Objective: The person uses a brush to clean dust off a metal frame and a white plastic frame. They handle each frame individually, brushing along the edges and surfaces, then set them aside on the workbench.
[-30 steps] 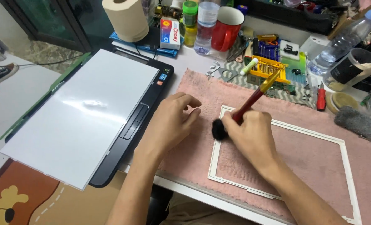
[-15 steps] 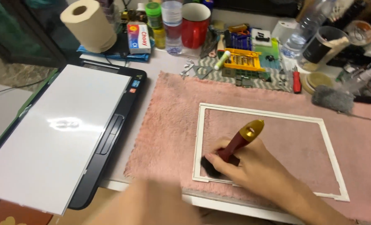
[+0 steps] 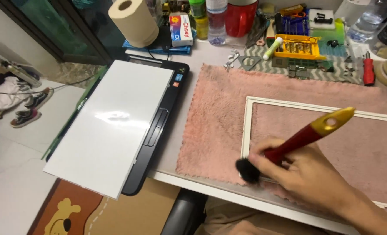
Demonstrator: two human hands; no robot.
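Observation:
My right hand (image 3: pixel 308 174) grips a brush with a red and yellow handle (image 3: pixel 315 130). Its black bristles (image 3: pixel 247 170) press on the near left corner of a white rectangular frame (image 3: pixel 246 126). The frame lies flat on a pink fluffy cloth (image 3: pixel 215 117) spread over the table. My left hand is out of view. To the left of the cloth lies an open black laptop body with a white panel (image 3: pixel 111 126) resting on it.
At the back stand a paper roll (image 3: pixel 134 21), a small box (image 3: pixel 180 29), bottles, a red mug (image 3: pixel 240 17), a yellow bit case (image 3: pixel 298 47) and a red screwdriver (image 3: pixel 368 72). Shoes (image 3: pixel 26 109) lie on the floor at left.
My left hand, which rested on the cloth beside the brush, has dropped out of view. The brush has slid down the frame's left side to its near corner. The view shifted right.

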